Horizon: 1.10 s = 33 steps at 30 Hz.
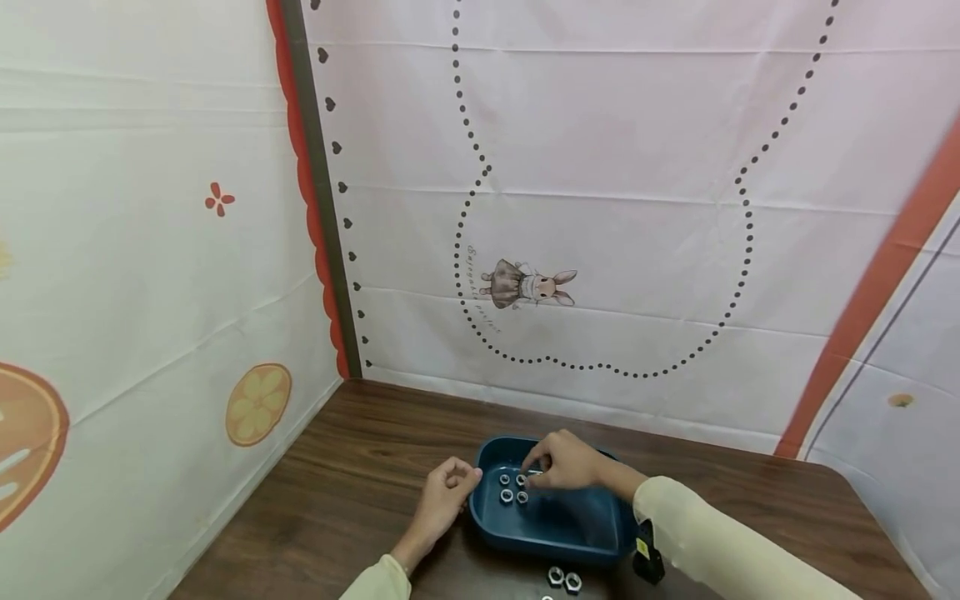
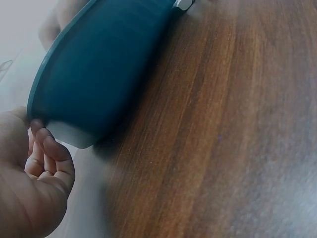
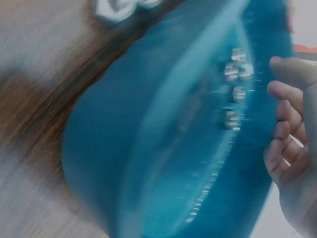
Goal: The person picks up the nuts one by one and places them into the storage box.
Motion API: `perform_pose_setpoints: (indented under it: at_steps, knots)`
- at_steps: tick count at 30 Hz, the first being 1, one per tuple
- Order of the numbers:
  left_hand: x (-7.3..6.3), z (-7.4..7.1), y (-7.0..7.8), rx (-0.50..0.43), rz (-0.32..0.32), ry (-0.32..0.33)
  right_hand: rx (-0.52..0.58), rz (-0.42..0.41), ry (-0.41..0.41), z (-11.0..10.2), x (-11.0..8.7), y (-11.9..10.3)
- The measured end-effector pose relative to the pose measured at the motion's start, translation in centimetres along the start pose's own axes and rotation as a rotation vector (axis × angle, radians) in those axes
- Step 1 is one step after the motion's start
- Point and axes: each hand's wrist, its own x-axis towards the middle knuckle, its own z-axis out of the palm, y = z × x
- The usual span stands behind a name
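Where the rounded tray (image 1: 570,521) dips, metal nuts (image 1: 507,500) lie.

Nuts (image 1: 511,496) in tray (image 1: 555,525) on table (image 1: 360,450)

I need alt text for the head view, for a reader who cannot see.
A person's right hand reaches into a dark blue tray of metal nuts, while the left hand holds its rim; more nuts lie on the wood-grain table.

Tray (image 1: 577,518) dk teal-blue; nuts (image 1: 506,496) in it silver, as are loose nuts (image 1: 573,582) nr its front edge. Table (image 1: 360,442) under tray brown w/ dk woodgrain. Sleeve (image 1: 720,533) rt of tray pale cream. Cloth (image 1: 615,208) behind tray pinkish-white w/ dk dots, hearts + bunny print.
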Motion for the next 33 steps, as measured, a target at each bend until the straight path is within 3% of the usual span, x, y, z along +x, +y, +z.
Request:
perform_pose_setpoints:
  at_steps: [8, 12, 15, 21, 26, 33]
  knots:
    - [-0.1, -0.3, 0.0, 0.032, -0.003, 0.009, 0.039, 0.062, 0.306, -2.3, -3.6, -5.0]
    - [-0.1, -0.4, 0.0, 0.026, -0.007, 0.015, 0.105, 0.092, 0.422, -1.3, -5.7, -6.8]
    - [-0.1, -0.4, -0.1, 0.023, -0.004, 0.019, 0.146, 0.094, 0.465, 0.3, -7.2, -7.5]
    - [0.1, -0.1, -0.3, 0.028, -0.008, 0.027, 0.253, 0.093, 0.411, 4.0, -9.6, -8.0]
    - [-0.1, 0.2, 0.4, 0.027, -0.018, 0.026, 0.370, 0.196, 0.277, 6.5, -11.1, -7.8]
    - [-1.5, 0.1, 3.1, 0.019, 0.023, 0.018, 0.299, 0.249, 0.203, 9.1, -12.1, -7.7]
